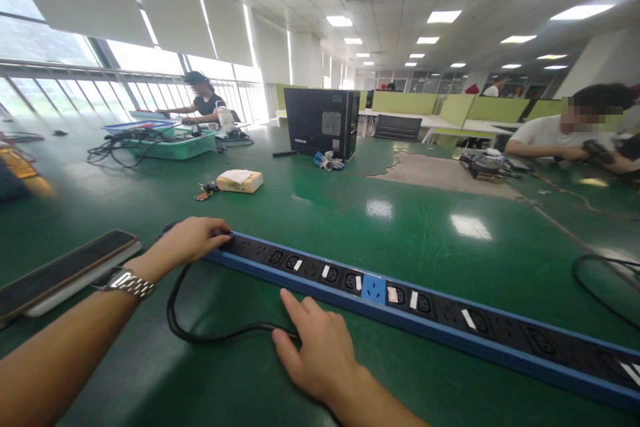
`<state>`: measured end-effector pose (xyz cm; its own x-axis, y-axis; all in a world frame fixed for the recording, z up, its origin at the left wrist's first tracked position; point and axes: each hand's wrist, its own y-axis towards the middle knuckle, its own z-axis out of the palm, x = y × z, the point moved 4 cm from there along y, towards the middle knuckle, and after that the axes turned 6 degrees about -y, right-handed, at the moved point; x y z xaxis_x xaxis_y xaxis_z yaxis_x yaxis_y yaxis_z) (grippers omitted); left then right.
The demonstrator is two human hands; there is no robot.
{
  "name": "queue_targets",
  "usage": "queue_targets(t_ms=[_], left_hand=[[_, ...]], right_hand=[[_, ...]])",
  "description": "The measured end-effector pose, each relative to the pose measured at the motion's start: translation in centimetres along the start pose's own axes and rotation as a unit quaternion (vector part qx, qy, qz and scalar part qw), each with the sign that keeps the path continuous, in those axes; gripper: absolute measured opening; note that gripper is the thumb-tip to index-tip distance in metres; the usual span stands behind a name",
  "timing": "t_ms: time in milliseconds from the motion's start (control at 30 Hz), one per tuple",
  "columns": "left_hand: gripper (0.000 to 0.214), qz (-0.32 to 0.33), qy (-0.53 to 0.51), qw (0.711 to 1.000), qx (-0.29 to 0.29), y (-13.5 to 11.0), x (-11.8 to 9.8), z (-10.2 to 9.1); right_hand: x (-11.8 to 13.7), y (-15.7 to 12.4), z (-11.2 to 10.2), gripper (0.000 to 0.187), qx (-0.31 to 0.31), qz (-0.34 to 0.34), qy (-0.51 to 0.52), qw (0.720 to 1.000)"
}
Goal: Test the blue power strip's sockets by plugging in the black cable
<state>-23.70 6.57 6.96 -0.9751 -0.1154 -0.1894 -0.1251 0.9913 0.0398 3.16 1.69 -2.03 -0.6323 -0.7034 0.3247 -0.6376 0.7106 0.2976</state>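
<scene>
A long blue power strip with black sockets, one blue socket and several white labels lies slantwise across the green table. My left hand, with a metal watch on the wrist, is closed on the strip's left end; what sits under its fingers is partly hidden. From below that hand a black cable loops toward my right hand. My right hand hovers or rests just in front of the strip, thumb and forefinger apart, with the cable passing at the thumb. Whether it touches the cable is unclear.
At left lies a phone-like dark slab on a white base. Farther back are a tissue pack, a green basket with cables, a black computer case and gloves. Two people sit across the table, one by electronic parts.
</scene>
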Motion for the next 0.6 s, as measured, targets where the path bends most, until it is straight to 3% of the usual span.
queue_targets(t_ms=[100, 200, 267, 333, 400, 533, 600], left_hand=[[0.040, -0.039, 0.025, 0.998, -0.041, -0.3, -0.3, -1.6], [0.045, -0.111, 0.055, 0.976, -0.181, -1.2, -1.5, -6.0], [0.042, -0.111, 0.013, 0.949, -0.296, -2.3, -3.2, -9.1], [0.041, -0.089, -0.083, 0.946, -0.301, -2.8, -5.1, -10.2], [0.038, -0.043, -0.133, 0.965, -0.222, -2.9, -7.2, -8.8], [0.030, 0.046, -0.179, 0.982, -0.042, -2.5, -11.0, -2.2], [0.023, 0.071, -0.168, 0.983, -0.005, -2.4, -12.4, 0.8]], right_hand=[[0.1, 0.0, 0.1, 0.042, 0.013, -0.014, -0.008, 1.000], [0.2, 0.2, 0.0, 0.036, -0.003, -0.011, 0.006, 1.000], [0.1, 0.2, -0.2, 0.033, -0.018, -0.003, 0.025, 1.000], [-0.3, -0.2, -0.4, 0.029, -0.021, -0.002, 0.036, 0.999], [-1.2, -1.3, -0.7, 0.027, -0.007, -0.015, 0.028, 0.999], [-5.2, -6.4, -2.3, 0.031, 0.027, -0.055, -0.022, 0.998], [-8.0, -9.7, -3.9, 0.034, 0.027, -0.071, -0.045, 0.996]])
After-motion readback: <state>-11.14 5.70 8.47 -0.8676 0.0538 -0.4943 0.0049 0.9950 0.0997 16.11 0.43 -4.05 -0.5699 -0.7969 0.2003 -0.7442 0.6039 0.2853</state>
